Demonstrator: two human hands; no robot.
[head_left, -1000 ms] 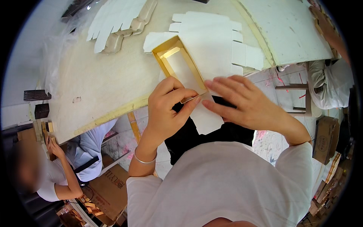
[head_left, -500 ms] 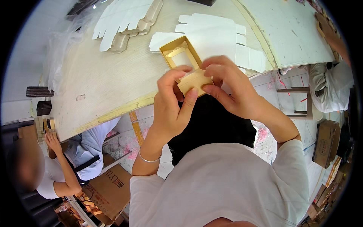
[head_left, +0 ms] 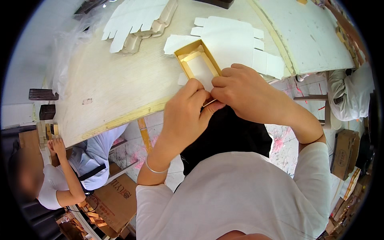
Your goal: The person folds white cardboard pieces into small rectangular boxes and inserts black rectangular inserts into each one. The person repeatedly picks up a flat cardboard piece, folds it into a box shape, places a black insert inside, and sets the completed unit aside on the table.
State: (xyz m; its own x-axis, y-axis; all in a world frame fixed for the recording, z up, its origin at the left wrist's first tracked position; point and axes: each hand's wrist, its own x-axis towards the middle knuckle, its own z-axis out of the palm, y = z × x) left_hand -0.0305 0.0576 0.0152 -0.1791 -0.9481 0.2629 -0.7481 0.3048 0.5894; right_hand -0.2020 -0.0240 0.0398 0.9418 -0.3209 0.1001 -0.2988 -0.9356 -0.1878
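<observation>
A small gold cardboard box (head_left: pixel 185 52), open at the top and pale inside, tilts over the table's near edge. My left hand (head_left: pixel 191 102) grips its near end from the left, thumb stretched along the end wall. From the right, my right hand (head_left: pixel 232 86) closes over the near corner, fingers curled inside and around the rim. Both hands cover most of that end, so the fold there is hidden. Beneath and beyond the box lie flat white die-cut carton blanks (head_left: pixel 228 36).
A stack of white carton blanks (head_left: pixel 134 20) lies at the far left of the table (head_left: pixel 100 88). A dark tray (head_left: pixel 220 3) shows at the far edge. Another person (head_left: pixel 60 176) sits at the left; brown cartons (head_left: pixel 114 200) stand on the floor.
The near end flap, spread flat under my thumbs before, is now folded in at the box's end. My right hand has rolled over it, and both hands have come closer together.
</observation>
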